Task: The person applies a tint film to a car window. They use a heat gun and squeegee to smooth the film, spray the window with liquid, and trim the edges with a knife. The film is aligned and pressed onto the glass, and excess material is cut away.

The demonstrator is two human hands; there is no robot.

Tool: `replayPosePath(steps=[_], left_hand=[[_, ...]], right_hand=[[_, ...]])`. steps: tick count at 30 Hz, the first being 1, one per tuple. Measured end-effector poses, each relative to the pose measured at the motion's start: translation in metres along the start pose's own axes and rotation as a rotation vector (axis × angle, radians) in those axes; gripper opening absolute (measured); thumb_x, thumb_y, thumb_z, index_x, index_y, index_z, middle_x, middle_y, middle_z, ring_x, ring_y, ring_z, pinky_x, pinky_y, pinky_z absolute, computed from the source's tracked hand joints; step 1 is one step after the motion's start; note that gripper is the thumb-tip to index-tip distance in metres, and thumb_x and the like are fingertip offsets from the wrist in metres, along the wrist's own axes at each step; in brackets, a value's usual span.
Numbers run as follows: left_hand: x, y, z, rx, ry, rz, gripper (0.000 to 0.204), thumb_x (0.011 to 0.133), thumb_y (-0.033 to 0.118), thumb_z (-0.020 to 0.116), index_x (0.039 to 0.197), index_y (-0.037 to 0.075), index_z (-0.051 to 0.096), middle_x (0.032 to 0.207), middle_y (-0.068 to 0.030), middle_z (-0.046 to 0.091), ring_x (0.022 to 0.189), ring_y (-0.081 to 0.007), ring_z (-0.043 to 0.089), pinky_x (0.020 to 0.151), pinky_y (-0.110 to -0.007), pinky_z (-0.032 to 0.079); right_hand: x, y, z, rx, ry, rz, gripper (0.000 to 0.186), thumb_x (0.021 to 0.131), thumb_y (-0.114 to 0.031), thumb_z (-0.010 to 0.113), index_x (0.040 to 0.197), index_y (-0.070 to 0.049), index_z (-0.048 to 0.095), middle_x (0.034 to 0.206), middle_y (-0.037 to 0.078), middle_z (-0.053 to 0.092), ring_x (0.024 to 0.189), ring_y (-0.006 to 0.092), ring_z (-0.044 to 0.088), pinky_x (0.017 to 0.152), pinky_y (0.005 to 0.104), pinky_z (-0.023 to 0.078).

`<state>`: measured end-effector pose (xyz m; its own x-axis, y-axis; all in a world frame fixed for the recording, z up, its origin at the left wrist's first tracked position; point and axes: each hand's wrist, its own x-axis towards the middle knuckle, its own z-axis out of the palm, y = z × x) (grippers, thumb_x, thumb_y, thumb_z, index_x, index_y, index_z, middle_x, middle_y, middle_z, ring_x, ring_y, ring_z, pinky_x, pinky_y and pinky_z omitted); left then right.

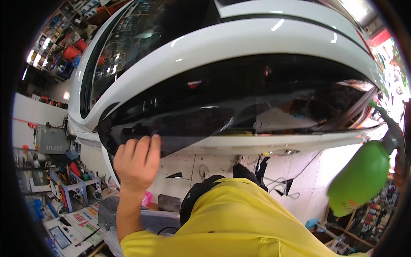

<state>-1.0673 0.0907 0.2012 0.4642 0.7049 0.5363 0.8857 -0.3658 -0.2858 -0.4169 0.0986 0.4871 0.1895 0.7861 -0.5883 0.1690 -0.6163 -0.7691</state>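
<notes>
My left hand is raised with fingers pressed against the lower edge of a dark tint film lying over the side window of a white car. The film's loose corner hangs beside my fingers. At the far right edge, a green spray bottle with a grey trigger head is held up and tilted toward the glass. My right hand shows only as a sliver at the frame's rim beside the bottle's neck. My yellow shirt fills the lower centre.
A tiled floor with cables and dark film scraps lies below the car. A blue tool cart and a grey machine stand at left. Shelves of goods are at upper left.
</notes>
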Motion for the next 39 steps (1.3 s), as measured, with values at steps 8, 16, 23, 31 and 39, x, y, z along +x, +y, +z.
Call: replayPosePath(steps=[8, 16, 23, 31, 39], left_hand=[[-0.026, -0.013, 0.002, -0.156, 0.111, 0.183, 0.013, 0.081, 0.009, 0.072, 0.093, 0.004, 0.072, 0.076, -0.0017, 0.052, 0.063, -0.0167, 0.049, 0.052, -0.029, 0.033], [-0.053, -0.014, 0.013, -0.194, 0.218, 0.233, 0.008, 0.080, 0.006, 0.072, 0.088, 0.005, 0.073, 0.071, -0.0005, 0.046, 0.061, -0.0147, 0.046, 0.050, -0.028, 0.028], [-0.054, -0.025, 0.012, -0.192, 0.180, 0.249, 0.012, 0.080, 0.008, 0.071, 0.091, 0.006, 0.073, 0.074, 0.0005, 0.048, 0.061, -0.0146, 0.048, 0.050, -0.029, 0.030], [-0.023, -0.039, -0.006, -0.127, 0.136, 0.308, 0.015, 0.083, 0.007, 0.071, 0.097, 0.005, 0.073, 0.076, -0.0008, 0.051, 0.063, -0.0162, 0.052, 0.051, -0.031, 0.034], [0.023, -0.063, 0.001, -0.104, 0.073, 0.229, 0.023, 0.079, 0.008, 0.077, 0.102, 0.004, 0.074, 0.087, -0.0059, 0.062, 0.077, -0.0263, 0.061, 0.060, -0.040, 0.047]], right_hand=[[-0.026, -0.025, 0.267, -0.185, -0.133, 0.127, 0.050, 0.112, -0.058, 0.038, 0.118, -0.013, 0.058, 0.061, 0.003, 0.051, 0.040, 0.0124, 0.041, 0.034, 0.0267, 0.028], [-0.052, -0.052, 0.455, -0.944, -0.219, -0.022, 0.053, 0.113, -0.050, 0.040, 0.111, -0.002, 0.063, 0.064, 0.001, 0.053, 0.047, 0.0094, 0.050, 0.044, 0.0235, 0.042], [-0.033, -0.036, 0.499, -1.311, -0.590, -0.563, 0.059, 0.114, -0.052, 0.037, 0.108, 0.000, 0.065, 0.064, 0.001, 0.051, 0.047, 0.0101, 0.049, 0.044, 0.0279, 0.042], [-0.059, -0.033, 0.378, -0.543, -0.076, -0.079, 0.059, 0.112, -0.056, 0.044, 0.104, -0.001, 0.064, 0.061, 0.002, 0.052, 0.041, 0.0081, 0.045, 0.036, 0.0249, 0.035], [-0.063, -0.007, 0.178, -0.433, 0.452, -0.120, 0.056, 0.103, -0.059, 0.058, 0.101, -0.003, 0.064, 0.060, -0.001, 0.052, 0.038, 0.0048, 0.043, 0.032, 0.0211, 0.031]])
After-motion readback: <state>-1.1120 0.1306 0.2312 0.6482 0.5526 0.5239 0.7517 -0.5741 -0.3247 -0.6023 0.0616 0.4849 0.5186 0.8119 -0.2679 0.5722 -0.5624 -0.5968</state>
